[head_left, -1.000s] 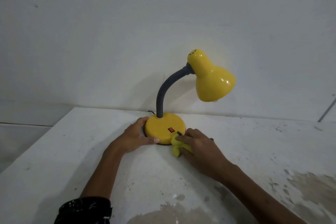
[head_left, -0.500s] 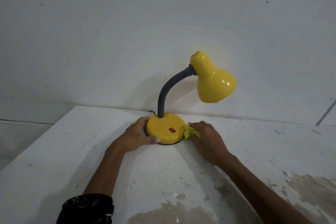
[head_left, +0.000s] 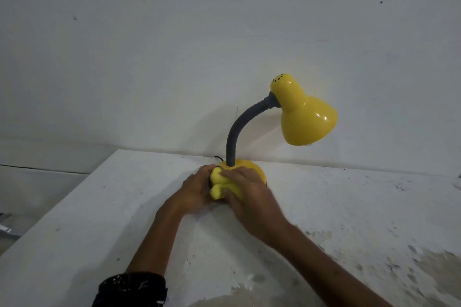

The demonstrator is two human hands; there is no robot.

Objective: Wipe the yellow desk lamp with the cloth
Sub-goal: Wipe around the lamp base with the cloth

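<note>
The yellow desk lamp (head_left: 303, 117) stands on the white table near the wall, with a grey flexible neck (head_left: 237, 129) and a round yellow base (head_left: 252, 167). My left hand (head_left: 194, 190) holds the left rim of the base. My right hand (head_left: 249, 194) lies over the front of the base and grips a bunched yellow cloth (head_left: 219, 185), pressing it on the base's top left part. The red switch is hidden under my right hand.
The white table (head_left: 99, 219) has a left edge running diagonally and worn, stained patches at the lower right. A black cord (head_left: 218, 158) leaves the base toward the wall. The wall stands right behind the lamp.
My right hand has swept the cloth from the right side of the base across its front to the top left, next to my left hand. My left hand stays on the rim.
</note>
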